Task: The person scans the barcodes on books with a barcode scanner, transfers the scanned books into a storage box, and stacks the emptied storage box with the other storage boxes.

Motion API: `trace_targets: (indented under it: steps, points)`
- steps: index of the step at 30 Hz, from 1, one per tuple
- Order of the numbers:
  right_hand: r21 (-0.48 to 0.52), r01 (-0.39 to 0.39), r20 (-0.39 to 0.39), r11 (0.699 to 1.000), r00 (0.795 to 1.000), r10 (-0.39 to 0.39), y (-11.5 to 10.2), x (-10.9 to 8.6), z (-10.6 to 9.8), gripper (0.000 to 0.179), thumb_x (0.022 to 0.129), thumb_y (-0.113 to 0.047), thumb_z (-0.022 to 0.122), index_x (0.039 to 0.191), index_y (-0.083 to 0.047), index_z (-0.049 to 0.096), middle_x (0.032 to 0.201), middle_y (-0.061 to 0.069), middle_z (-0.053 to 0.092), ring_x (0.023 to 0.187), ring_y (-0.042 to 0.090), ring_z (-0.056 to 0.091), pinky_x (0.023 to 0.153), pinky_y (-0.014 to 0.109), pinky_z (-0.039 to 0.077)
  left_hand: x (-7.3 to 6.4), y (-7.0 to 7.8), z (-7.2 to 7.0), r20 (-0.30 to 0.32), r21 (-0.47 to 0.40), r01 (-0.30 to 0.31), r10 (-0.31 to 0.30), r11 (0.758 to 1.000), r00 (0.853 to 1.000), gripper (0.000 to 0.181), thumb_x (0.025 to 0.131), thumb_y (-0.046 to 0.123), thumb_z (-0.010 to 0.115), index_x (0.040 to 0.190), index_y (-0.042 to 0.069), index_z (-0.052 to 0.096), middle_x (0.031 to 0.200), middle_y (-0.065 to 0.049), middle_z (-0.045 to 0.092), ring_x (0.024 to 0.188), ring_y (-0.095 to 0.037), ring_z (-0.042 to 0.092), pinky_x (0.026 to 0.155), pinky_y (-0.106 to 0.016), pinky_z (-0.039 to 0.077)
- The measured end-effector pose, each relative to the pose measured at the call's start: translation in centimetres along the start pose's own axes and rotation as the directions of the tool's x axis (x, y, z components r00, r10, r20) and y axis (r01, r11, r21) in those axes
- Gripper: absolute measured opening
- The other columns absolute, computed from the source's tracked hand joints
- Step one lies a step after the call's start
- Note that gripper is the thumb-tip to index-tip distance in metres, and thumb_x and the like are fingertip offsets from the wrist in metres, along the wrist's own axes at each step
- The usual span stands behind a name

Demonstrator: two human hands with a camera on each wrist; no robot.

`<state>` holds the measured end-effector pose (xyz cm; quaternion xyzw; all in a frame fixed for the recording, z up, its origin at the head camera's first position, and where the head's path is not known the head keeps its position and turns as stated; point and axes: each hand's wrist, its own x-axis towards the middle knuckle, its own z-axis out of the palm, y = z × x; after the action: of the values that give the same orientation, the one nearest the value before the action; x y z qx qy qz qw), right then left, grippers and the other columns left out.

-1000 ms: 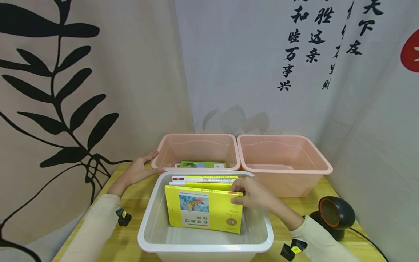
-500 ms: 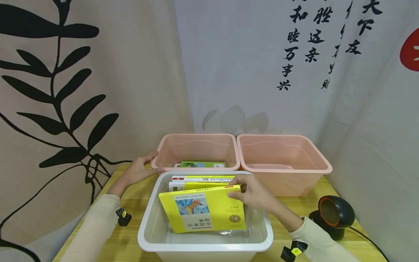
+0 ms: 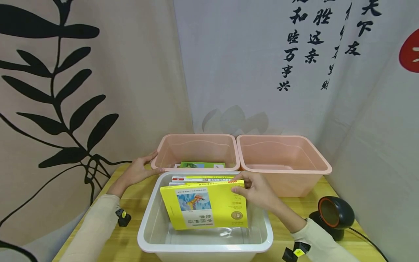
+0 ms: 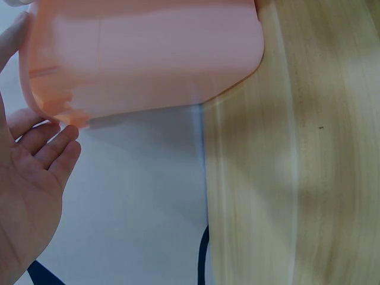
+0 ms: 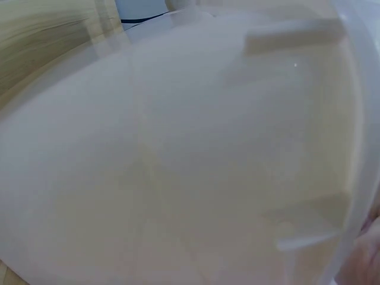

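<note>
In the head view my right hand [image 3: 256,191] pinches a yellow book [image 3: 226,209] by its upper right corner, thumb on the cover. The book leans inside the white bin [image 3: 145,222], its left end tipped up and its picture cover facing me. Behind it stand several other books [image 3: 196,178], mostly hidden. My left hand [image 3: 140,170] rests against the left end of a pink bin [image 3: 199,143], thumb along the front rim. The left wrist view shows the left hand's fingers [image 4: 56,145] loosely bent at the rim. Only the white bin's blurred side fills most of the right wrist view.
A green book [image 3: 203,165] lies low in the left pink bin. A second pink bin [image 3: 284,178] stands beside it on the right. A black round device [image 3: 337,213] with a cable is at the right of the wooden table [image 3: 127,240]. Curtains hang behind.
The yellow book has shifted slightly left and tilted, its left end rising, then its right corner has come up a little with my right hand. My left hand stays in place.
</note>
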<state>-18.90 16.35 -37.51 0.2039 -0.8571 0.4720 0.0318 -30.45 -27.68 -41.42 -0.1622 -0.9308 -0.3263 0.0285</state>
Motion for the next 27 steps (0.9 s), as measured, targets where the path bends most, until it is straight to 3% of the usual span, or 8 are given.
trace_targets:
  steps: [7, 13, 27]
  points:
    - [-0.014, 0.058, -0.064, 0.998, 0.996, -0.058, -0.7, 0.1, -0.9, 0.018, 0.087, -0.010, 0.082, 0.104, -0.010, 0.076, 0.065, -0.003, 0.049, 0.057, 0.007, 0.042, 0.051, 0.018, 0.031, 0.0, 0.1, 0.0, 0.011, 0.004, -0.003, 0.003, 1.000, 1.000, 0.102, 0.088, 0.062, 0.071, 0.162, 0.008, 0.027, 0.167, -0.016, 0.025, 0.149, -0.048, 0.029, 0.113, -0.069, 0.032]
    - [0.100, 0.067, -0.039, 0.993, 0.997, -0.063, -1.9, 0.5, -2.0, 0.019, 0.090, -0.005, 0.078, 0.108, -0.005, 0.073, 0.094, 0.005, 0.076, 0.070, 0.017, 0.069, 0.059, 0.020, 0.052, 0.0, 0.1, -0.1, 0.013, -0.001, -0.013, 0.013, 1.000, 1.000, 0.096, 0.091, 0.056, 0.071, 0.161, 0.008, 0.027, 0.167, -0.015, 0.025, 0.149, -0.049, 0.028, 0.113, -0.070, 0.031]
    - [0.144, 0.110, -0.076, 0.984, 0.992, -0.100, -4.9, 0.9, -4.7, 0.019, 0.091, -0.005, 0.077, 0.109, -0.001, 0.072, 0.096, 0.009, 0.078, 0.075, 0.022, 0.073, 0.068, 0.022, 0.057, -0.1, 0.1, -0.2, 0.015, -0.028, -0.016, 0.016, 0.999, 1.000, 0.096, 0.091, 0.058, 0.070, 0.161, 0.007, 0.027, 0.168, -0.012, 0.025, 0.150, -0.047, 0.028, 0.113, -0.070, 0.032]
